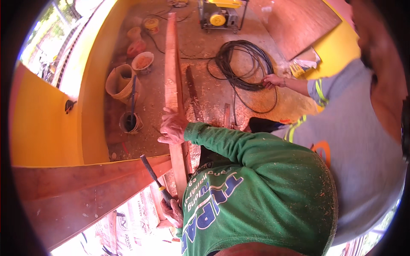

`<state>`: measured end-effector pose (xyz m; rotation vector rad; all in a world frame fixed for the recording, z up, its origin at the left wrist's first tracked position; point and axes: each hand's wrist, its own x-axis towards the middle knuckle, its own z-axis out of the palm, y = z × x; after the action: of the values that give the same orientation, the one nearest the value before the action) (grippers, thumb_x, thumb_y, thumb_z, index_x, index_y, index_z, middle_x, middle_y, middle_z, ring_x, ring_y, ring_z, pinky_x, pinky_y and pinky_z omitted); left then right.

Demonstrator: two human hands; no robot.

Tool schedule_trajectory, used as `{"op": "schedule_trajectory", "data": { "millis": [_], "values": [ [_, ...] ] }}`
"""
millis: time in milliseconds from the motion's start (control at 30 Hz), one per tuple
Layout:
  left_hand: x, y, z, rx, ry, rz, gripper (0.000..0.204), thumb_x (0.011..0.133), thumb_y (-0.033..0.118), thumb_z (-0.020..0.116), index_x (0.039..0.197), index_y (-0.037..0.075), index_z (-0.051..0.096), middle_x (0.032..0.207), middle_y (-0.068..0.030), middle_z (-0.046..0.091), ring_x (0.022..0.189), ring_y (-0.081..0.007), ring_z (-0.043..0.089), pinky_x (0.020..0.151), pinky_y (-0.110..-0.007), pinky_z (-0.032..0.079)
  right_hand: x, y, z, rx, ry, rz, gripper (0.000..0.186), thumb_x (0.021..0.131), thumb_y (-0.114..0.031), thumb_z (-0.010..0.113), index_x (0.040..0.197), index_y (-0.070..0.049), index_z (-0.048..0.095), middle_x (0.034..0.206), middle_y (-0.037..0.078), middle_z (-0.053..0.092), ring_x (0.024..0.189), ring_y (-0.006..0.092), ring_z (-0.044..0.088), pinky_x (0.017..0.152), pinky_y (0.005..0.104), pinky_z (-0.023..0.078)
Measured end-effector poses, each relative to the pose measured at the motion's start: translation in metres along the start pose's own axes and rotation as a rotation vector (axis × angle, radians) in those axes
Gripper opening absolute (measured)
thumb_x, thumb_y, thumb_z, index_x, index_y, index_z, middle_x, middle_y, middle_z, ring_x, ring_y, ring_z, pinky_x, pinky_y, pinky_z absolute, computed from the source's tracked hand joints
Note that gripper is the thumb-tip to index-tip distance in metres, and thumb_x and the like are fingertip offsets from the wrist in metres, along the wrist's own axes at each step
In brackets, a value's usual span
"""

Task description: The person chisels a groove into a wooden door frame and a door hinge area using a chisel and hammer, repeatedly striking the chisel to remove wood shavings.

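Note:
My right hand [172, 126], at the end of a green sleeve, grips an upright-looking reddish length of timber [171, 64] that runs up the middle of the view, its fingers wrapped over the near section. Lower and to the left, my left hand [170, 213] is closed round a long dark tool [150, 170] with a yellow band, angled up beside the timber. A reddish wooden beam [77, 192] crosses the lower left. My green-shirted torso hides part of the timber's near end and the left forearm. Wood shavings [196, 111] lie on the floor beside the timber.
A co-worker's hand [273, 80], from a grey reflective-striped sleeve, touches a black cable coil [239, 59] at right. A generator [218, 17] and leaning panel [294, 25] stand behind. Several buckets [117, 85] line the left, beside a low yellow wall [51, 119].

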<state>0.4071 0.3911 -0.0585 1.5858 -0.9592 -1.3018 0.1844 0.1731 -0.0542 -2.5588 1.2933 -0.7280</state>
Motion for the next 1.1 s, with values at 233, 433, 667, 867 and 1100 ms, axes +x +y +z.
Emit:
{"op": "schedule_trajectory", "data": {
  "millis": [233, 433, 667, 867, 1100],
  "values": [
    [0.005, -0.009, -0.002, 0.022, -0.024, 0.071, 0.039, 0.086, 0.027, 0.051, 0.114, 0.001, 0.042, 0.08, -0.0056, 0.057, 0.059, -0.0079, 0.045, 0.052, -0.022, 0.038, 0.004, 0.003, 0.006, 0.059, 0.257, -0.102, 0.026, 0.063, -0.033, 0.067, 0.053, -0.012, 0.055, 0.051, 0.003, 0.051, 0.065, 0.0235, 0.052, 0.097, 0.0507, 0.028],
    [0.008, -0.02, -0.005, 0.065, -0.012, 0.179, 0.039, 0.083, 0.035, 0.054, 0.102, 0.001, 0.049, 0.075, -0.005, 0.056, 0.058, -0.009, 0.046, 0.051, -0.023, 0.037, 0.005, 0.009, 0.025, 0.04, 0.411, -0.153, 0.025, 0.059, -0.03, 0.065, 0.049, -0.011, 0.053, 0.052, 0.006, 0.052, 0.067, 0.0266, 0.052, 0.096, 0.0514, 0.029],
    [0.007, -0.03, 0.004, 0.016, 0.085, 0.197, 0.042, 0.082, 0.034, 0.054, 0.103, -0.001, 0.05, 0.074, -0.0053, 0.057, 0.057, -0.0102, 0.047, 0.052, -0.023, 0.038, -0.002, -0.006, -0.005, 0.026, 0.079, 0.02, 0.022, 0.061, -0.029, 0.061, 0.051, -0.011, 0.056, 0.054, 0.004, 0.055, 0.073, 0.0238, 0.054, 0.099, 0.0497, 0.026],
    [0.009, -0.027, 0.011, 0.038, 0.117, 0.222, 0.041, 0.082, 0.033, 0.052, 0.103, -0.002, 0.05, 0.073, -0.0053, 0.057, 0.059, -0.0114, 0.048, 0.053, -0.024, 0.039, -0.001, -0.008, -0.011, 0.027, 0.016, 0.057, 0.023, 0.064, -0.032, 0.061, 0.053, -0.012, 0.061, 0.057, 0.008, 0.058, 0.075, 0.0243, 0.056, 0.099, 0.0456, 0.026],
    [0.003, -0.019, 0.006, 0.234, 0.242, 0.241, 0.047, 0.081, 0.037, 0.054, 0.103, -0.004, 0.05, 0.07, -0.0056, 0.054, 0.059, -0.0119, 0.047, 0.05, -0.026, 0.037, 0.004, -0.005, 0.0, 0.121, 0.092, -0.021, 0.022, 0.062, -0.029, 0.063, 0.052, -0.011, 0.056, 0.055, 0.006, 0.054, 0.071, 0.0231, 0.053, 0.098, 0.0489, 0.026]
  ]
}}
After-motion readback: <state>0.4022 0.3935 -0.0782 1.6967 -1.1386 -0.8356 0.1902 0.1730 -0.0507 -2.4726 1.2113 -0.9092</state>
